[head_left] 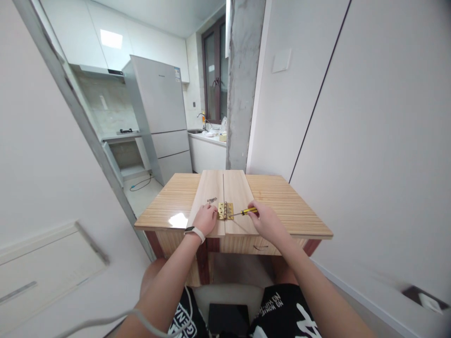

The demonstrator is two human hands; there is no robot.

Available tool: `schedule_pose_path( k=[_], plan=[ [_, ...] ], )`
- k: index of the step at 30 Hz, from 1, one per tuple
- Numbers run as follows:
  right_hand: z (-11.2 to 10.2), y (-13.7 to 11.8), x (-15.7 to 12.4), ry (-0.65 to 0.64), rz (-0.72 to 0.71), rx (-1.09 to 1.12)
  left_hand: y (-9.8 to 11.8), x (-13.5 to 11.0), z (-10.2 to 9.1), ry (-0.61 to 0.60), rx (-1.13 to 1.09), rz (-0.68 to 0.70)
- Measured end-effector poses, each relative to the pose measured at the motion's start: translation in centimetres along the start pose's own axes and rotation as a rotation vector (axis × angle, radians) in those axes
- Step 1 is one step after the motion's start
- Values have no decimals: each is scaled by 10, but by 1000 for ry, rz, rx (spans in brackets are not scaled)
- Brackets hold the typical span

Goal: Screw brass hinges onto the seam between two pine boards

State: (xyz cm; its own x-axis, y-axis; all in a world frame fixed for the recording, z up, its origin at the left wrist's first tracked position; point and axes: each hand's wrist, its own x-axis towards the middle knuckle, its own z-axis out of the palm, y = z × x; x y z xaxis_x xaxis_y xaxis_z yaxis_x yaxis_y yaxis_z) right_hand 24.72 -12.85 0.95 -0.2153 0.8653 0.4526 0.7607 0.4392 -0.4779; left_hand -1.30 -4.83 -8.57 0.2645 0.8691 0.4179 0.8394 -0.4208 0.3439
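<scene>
Two hands at a brass hinge on a pair of boards near the desk's front edge.

At the left, the left hand [205, 218], with a white band [195, 232] on its wrist, rests knuckles-up on the left board [208, 187], its fingertips just beside the hinge [225, 211]; the fingers are curled under, and whether they pinch anything cannot be told. A few small screws [212, 200] lie on the same board, just behind that hand. The hinge lies flat across the seam between the left board and the right board [238, 188], both of which lie in the middle of the desk [292, 206] and reach its front edge. The screwdriver [246, 211], yellow and black, lies almost level with its tip at the hinge's right leaf. The right hand [265, 220] is closed around its handle, over the right board.
</scene>
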Motion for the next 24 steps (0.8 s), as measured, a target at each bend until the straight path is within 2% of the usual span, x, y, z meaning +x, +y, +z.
schedule_pose_path(
  k=[4,10,16,24],
  plan=[
    [-6,-7,7,-56,-3,-60,7,-2,-4,-25,66,5],
    [-7,-9,15,-59,-16,-100,17,-4,-7,-26,100,20],
    [-11,-14,18,-88,-42,-161,29,-10,-16,-54,38,121],
    [-8,-39,51,-249,-8,-445,41,-23,-25,-74,121,171]
  ],
)
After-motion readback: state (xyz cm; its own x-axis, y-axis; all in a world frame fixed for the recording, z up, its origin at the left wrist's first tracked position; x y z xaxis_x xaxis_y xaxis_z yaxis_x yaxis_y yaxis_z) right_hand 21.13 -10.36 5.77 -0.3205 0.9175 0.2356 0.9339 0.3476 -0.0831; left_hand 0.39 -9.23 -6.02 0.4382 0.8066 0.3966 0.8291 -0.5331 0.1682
